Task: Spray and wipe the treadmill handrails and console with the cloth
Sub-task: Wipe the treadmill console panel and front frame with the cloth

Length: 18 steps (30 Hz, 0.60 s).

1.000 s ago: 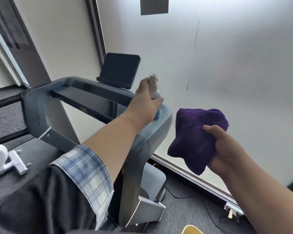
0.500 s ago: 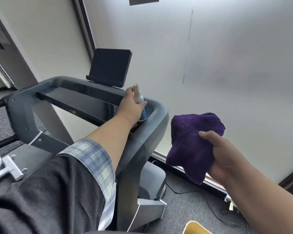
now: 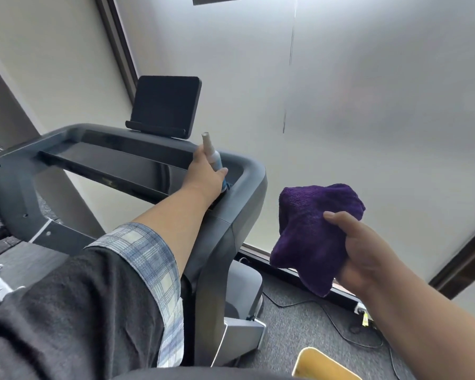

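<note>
Spray bottle [image 3: 214, 157] has been lowered over the last second and now sits upright in the console [image 3: 126, 163] recess by the right handrail [image 3: 247, 182], still gripped by the left hand [image 3: 206, 176]. Purple cloth [image 3: 313, 231] is kept bunched in the right hand [image 3: 359, 256], clear of the treadmill. Spraying judged finished; wiping not yet started.

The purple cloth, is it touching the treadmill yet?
Apart. In the head view the purple cloth hangs bunched in the right hand, with pale wall and floor showing between it and the treadmill handrail.
</note>
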### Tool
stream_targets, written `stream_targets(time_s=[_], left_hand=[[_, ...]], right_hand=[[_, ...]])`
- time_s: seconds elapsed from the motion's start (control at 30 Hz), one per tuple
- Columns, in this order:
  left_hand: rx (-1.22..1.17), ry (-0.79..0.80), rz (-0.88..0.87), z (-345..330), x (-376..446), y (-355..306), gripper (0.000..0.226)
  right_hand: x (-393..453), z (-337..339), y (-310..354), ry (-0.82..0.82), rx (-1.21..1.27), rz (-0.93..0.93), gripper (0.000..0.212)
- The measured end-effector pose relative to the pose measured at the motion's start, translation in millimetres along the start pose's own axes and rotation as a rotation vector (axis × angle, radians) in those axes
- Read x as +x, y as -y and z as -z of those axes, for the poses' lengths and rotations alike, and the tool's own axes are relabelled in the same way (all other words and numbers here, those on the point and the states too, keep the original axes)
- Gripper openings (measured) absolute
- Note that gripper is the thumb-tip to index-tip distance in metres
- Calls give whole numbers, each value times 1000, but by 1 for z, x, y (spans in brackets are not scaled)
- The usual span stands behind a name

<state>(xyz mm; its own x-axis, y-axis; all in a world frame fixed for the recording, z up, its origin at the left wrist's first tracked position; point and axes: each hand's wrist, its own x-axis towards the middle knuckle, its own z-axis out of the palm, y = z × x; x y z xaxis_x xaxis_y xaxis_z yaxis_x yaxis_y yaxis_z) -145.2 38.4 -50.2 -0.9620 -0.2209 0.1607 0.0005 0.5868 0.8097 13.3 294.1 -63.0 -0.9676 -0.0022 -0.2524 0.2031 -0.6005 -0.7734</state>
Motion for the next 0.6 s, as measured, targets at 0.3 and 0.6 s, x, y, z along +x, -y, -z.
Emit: stream_targets(time_s=[0.3,0.6], left_hand=[[15,-204,-8,7,-45,-50,107],[-570,754,312,-103,-172,-88,62]], right_hand=[[-4,13,2,2,7,19,26],[-11,57,19,89,114,30,35]])
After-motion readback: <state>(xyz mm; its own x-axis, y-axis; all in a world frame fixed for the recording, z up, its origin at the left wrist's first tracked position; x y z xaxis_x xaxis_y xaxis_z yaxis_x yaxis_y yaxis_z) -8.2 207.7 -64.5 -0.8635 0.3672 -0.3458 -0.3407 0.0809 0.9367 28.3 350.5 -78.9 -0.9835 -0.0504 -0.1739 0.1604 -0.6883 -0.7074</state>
